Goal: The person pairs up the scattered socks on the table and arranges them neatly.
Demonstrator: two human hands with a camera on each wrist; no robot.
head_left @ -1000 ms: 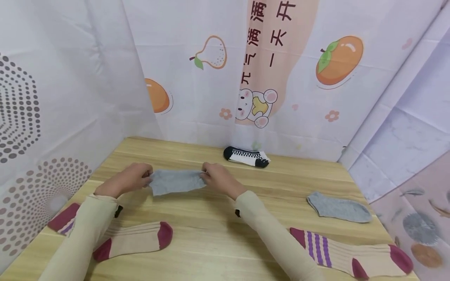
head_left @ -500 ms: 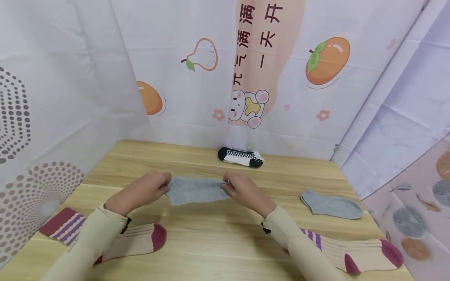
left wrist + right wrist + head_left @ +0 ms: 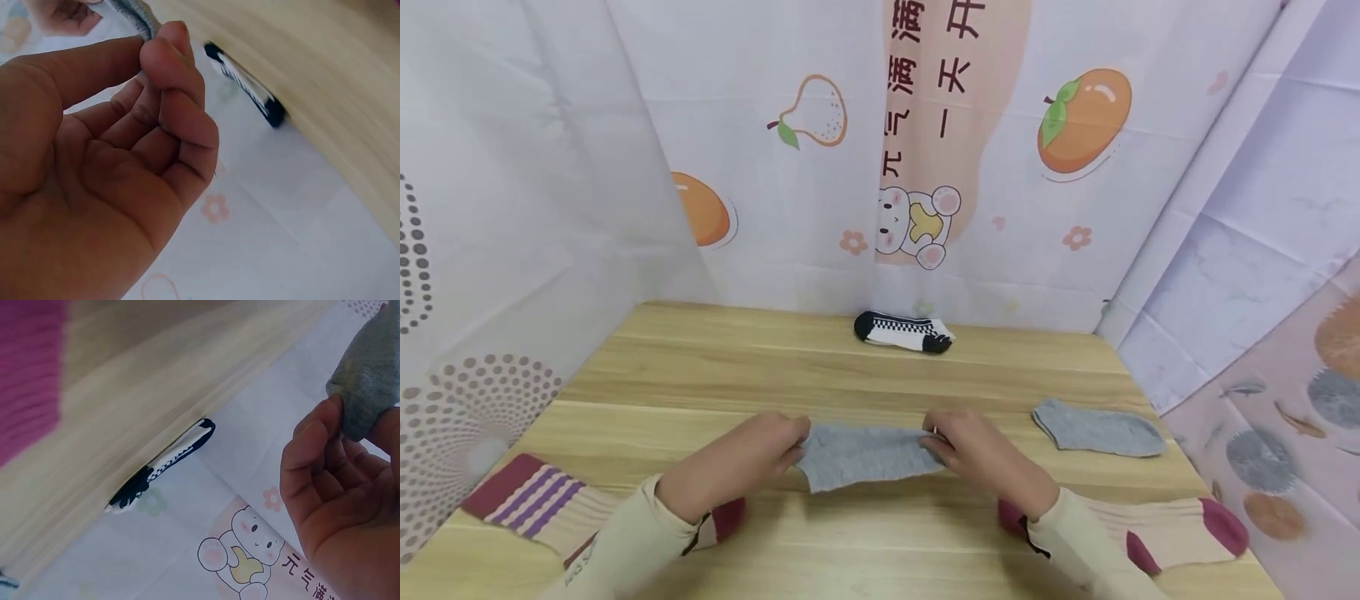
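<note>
white curtain [image 3: 767, 208] reads 元气 and 一天; left hand [image 3: 769, 448] and right hand [image 3: 972, 450] pinch a grey sock [image 3: 871, 457] between them

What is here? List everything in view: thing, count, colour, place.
Wood-grain table: 1, light brown, lower half
Held short knit sock: 1, grey, centre
Flat short knit sock: 1, grey, table's right
Checkered ankle-sock bundle: 1, black and white, table's back
Left long ribbed sock: 1, cream, maroon, purple, left front
Right long ribbed sock: 1, cream and maroon, right front
Fruit-printed fabric curtain: 1, white and peach, back
Dotted cloth: 1, white and grey, left
Leaf-printed, marbled cloth: count unclear, white and pink, right
Left hand: 1, bare, pinching sock's left end
Right hand: 1, bare, pinching its right end
Long sleeves: 2, pale beige, forearms
Thin bands: 2, black, cuffs
</note>
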